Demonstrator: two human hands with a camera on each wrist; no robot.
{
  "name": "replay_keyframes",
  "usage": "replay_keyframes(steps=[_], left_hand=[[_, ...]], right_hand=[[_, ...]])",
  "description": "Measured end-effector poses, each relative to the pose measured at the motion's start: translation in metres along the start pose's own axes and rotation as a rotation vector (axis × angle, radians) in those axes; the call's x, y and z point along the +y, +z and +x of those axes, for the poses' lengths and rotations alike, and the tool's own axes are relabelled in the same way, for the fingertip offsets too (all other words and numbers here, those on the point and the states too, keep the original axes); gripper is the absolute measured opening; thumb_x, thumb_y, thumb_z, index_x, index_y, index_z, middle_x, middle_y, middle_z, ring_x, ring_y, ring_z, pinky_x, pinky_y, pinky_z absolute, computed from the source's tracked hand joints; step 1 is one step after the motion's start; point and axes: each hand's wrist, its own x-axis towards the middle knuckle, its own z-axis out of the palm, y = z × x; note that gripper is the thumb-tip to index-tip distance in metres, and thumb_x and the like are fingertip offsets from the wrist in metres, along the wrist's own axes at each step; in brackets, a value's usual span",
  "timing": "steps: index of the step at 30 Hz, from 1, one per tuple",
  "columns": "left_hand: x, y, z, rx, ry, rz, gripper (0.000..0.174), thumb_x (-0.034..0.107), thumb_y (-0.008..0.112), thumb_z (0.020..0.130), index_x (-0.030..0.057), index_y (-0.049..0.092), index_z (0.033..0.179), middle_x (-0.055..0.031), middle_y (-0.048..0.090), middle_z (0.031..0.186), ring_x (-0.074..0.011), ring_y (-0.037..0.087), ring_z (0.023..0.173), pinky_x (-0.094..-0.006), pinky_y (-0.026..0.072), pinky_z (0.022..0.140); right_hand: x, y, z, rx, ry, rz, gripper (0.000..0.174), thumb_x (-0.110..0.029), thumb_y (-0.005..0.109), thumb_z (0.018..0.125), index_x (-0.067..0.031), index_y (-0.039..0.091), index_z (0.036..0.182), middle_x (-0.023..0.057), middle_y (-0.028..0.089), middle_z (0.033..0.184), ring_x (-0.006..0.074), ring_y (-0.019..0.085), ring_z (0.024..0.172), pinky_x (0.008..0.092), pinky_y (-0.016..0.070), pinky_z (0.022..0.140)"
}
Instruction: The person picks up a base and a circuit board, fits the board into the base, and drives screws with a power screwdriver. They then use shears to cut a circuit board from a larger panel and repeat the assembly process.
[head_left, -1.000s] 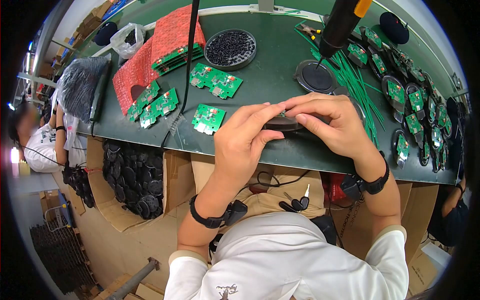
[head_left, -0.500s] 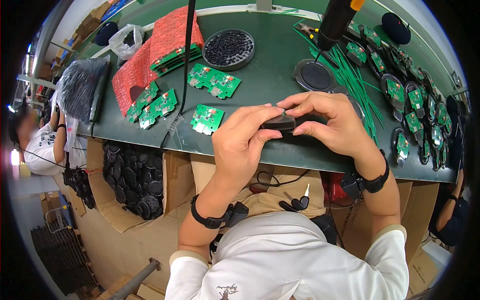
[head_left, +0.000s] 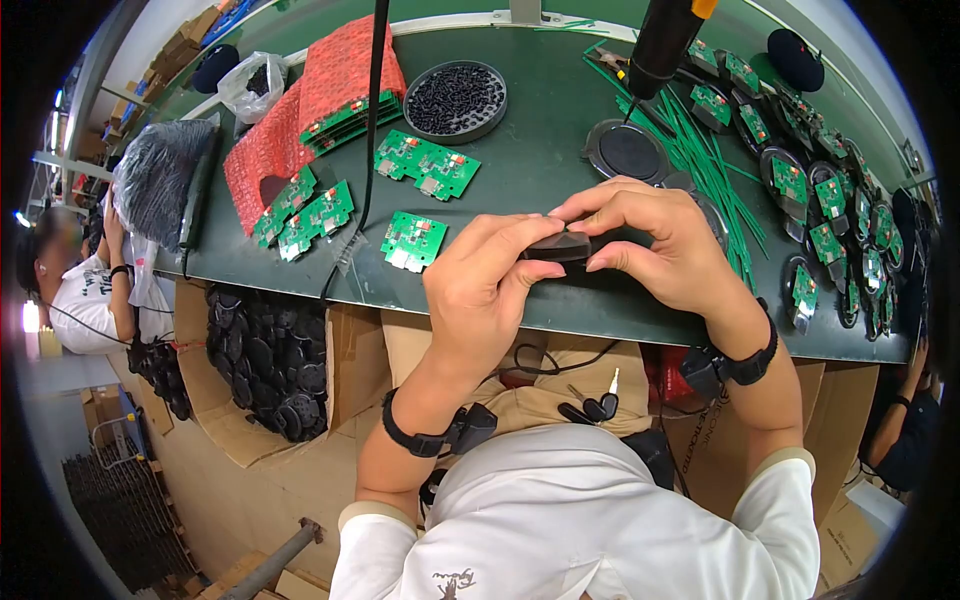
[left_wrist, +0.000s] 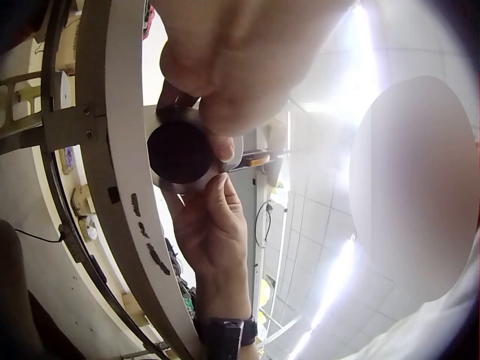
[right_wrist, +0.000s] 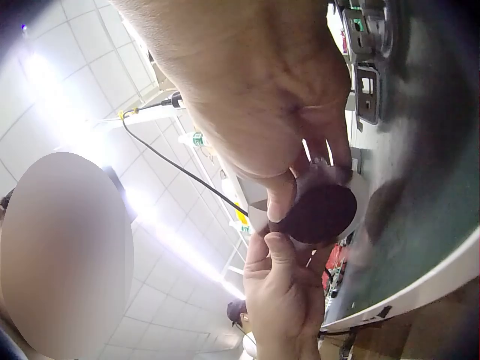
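Between both hands, just above the near edge of the green table (head_left: pixel 540 312), is a dark round plastic housing (head_left: pixel 558 248). Its underside carries a round black pad (left_wrist: pixel 178 152), seen in both wrist views. My left hand (head_left: pixel 478 285) pinches the housing's left side, thumb below and fingers on top. On the right side, my right hand (head_left: pixel 665 245) grips it the same way, with a gap under the arched palm. The fingers hide much of the top face. Behind the right hand lies another round black housing (head_left: pixel 628 152), under the tip of a hanging electric screwdriver (head_left: pixel 662 50).
Green circuit boards (head_left: pixel 428 165) lie left of centre by a round tray of black screws (head_left: pixel 490 128). Green wires (head_left: pixel 705 165) and many housings with boards (head_left: pixel 835 205) cover the right side. A carton of black parts (head_left: pixel 350 375) stands below the table's left front.
The right hand's fingers have drawn back slightly and its thumb has dropped to the housing's lower edge. The housing has tilted, showing more of its near side.
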Motion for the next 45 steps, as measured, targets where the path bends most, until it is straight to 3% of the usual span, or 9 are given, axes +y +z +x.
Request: replay_keyframes(steps=[4,11,15,18,21,25,31,36,45], left_hand=[[0.003,-0.002,-0.003,-0.014,-0.018,0.005,0.032,0.003,0.083,0.076,0.0043,0.076,0.108,-0.0134,0.074,0.100,-0.0278,0.072,0.088,-0.0355,0.0583,0.074],[-0.011,0.006,-0.047,-0.020,0.159,0.237,0.036,-0.006,0.080,0.068,0.0073,0.077,0.101,-0.0102,0.073,0.109,-0.0326,0.070,0.111,-0.0413,0.0578,0.089],[-0.005,0.002,-0.056,-0.054,0.150,0.383,0.036,0.005,0.085,0.069,0.0095,0.079,0.103,-0.0096,0.073,0.110,-0.0335,0.069,0.114,-0.0445,0.0560,0.093],[0.004,-0.003,-0.055,-0.148,0.082,0.345,0.050,0.026,0.088,0.065,0.0088,0.078,0.110,-0.0096,0.071,0.114,-0.0351,0.066,0.119,-0.0448,0.0555,0.094],[0.002,-0.003,-0.056,-0.147,0.094,0.344,0.051,0.027,0.089,0.065,0.0084,0.077,0.111,-0.0098,0.071,0.115,-0.0355,0.066,0.117,-0.0447,0.0555,0.093],[0.006,-0.003,-0.056,-0.141,0.079,0.358,0.051,0.027,0.089,0.066,0.0087,0.077,0.112,-0.0113,0.070,0.117,-0.0354,0.066,0.113,-0.0445,0.0558,0.092],[0.004,0.001,-0.061,-0.084,-0.067,0.288,0.053,0.028,0.089,0.068,0.0040,0.076,0.113,-0.0141,0.069,0.120,-0.0332,0.068,0.110,-0.0411,0.0572,0.089],[-0.004,0.000,-0.064,-0.103,0.080,0.363,0.051,0.034,0.084,0.075,0.0030,0.073,0.114,-0.0150,0.070,0.122,-0.0345,0.069,0.110,-0.0428,0.0558,0.096],[-0.004,-0.003,-0.063,-0.117,0.090,0.422,0.054,0.037,0.087,0.071,0.0049,0.075,0.112,-0.0125,0.072,0.122,-0.0317,0.070,0.110,-0.0506,0.0530,0.101]], right_hand=[[0.002,-0.003,-0.001,-0.018,0.004,0.027,0.025,-0.004,0.083,0.076,0.0007,0.070,0.096,0.0148,0.075,0.113,0.0312,0.072,0.098,0.0371,0.0561,0.085],[0.002,0.000,-0.003,-0.265,-0.097,-0.039,0.029,-0.004,0.087,0.066,-0.0035,0.071,0.090,0.0104,0.069,0.115,0.0311,0.066,0.105,0.0419,0.0556,0.089],[0.003,-0.001,-0.003,-0.314,-0.088,-0.048,0.027,-0.003,0.084,0.070,-0.0049,0.073,0.095,0.0116,0.071,0.115,0.0303,0.066,0.102,0.0402,0.0551,0.087],[0.002,0.005,-0.001,-0.139,0.019,-0.044,0.027,-0.005,0.082,0.075,-0.0026,0.075,0.101,0.0114,0.073,0.109,0.0285,0.069,0.097,0.0383,0.0560,0.084],[0.007,0.013,-0.001,-0.106,0.022,-0.113,0.020,-0.008,0.081,0.079,-0.0038,0.075,0.098,0.0116,0.072,0.106,0.0304,0.069,0.098,0.0399,0.0562,0.084],[0.010,0.014,-0.002,-0.127,0.053,-0.141,0.021,-0.002,0.083,0.073,-0.0040,0.076,0.093,0.0078,0.073,0.101,0.0275,0.067,0.093,0.0373,0.0552,0.079],[0.011,0.016,0.001,-0.099,-0.013,-0.196,0.017,-0.002,0.084,0.072,-0.0047,0.073,0.084,0.0061,0.072,0.097,0.0260,0.066,0.093,0.0369,0.0549,0.078],[0.007,0.019,0.001,-0.104,0.062,-0.189,0.018,-0.005,0.085,0.072,-0.0062,0.072,0.085,0.0055,0.071,0.097,0.0268,0.066,0.094,0.0381,0.0541,0.081],[0.007,0.021,-0.002,-0.114,0.047,-0.253,0.017,-0.011,0.083,0.075,-0.0095,0.072,0.088,0.0045,0.068,0.100,0.0277,0.065,0.095,0.0397,0.0537,0.079]])
